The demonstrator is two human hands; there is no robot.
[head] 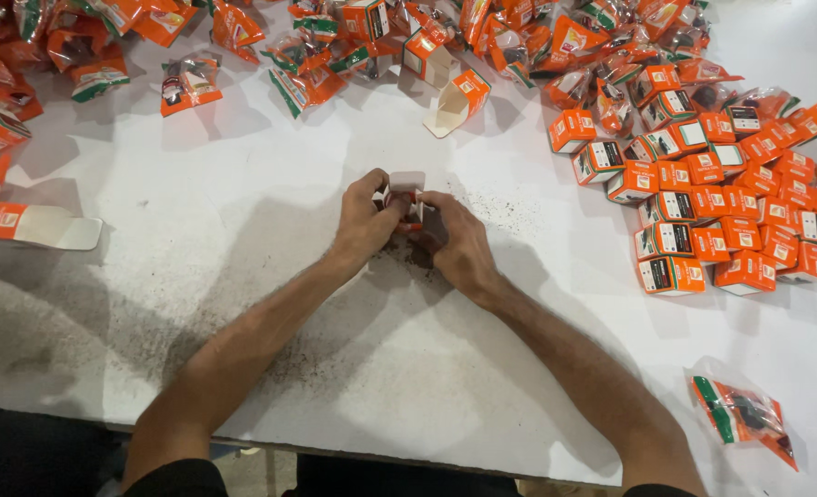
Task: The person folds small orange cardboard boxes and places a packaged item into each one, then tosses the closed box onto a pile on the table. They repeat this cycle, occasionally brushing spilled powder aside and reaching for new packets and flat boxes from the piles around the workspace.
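Both my hands meet at the middle of a white table [243, 239]. My left hand [364, 221] and my right hand [454, 241] together grip a small orange and white cardboard box [406, 193], its white flap standing up between my fingers. Part of the box is hidden by my fingers. Dark crumbs lie scattered on the table around and under my hands.
Several closed orange boxes [721, 212] are heaped at the right. Clear pouches with orange packs [335, 46] lie along the far edge, with an open empty box [454, 103]. A flat box blank [40, 225] lies at left, one pouch [744, 414] at near right.
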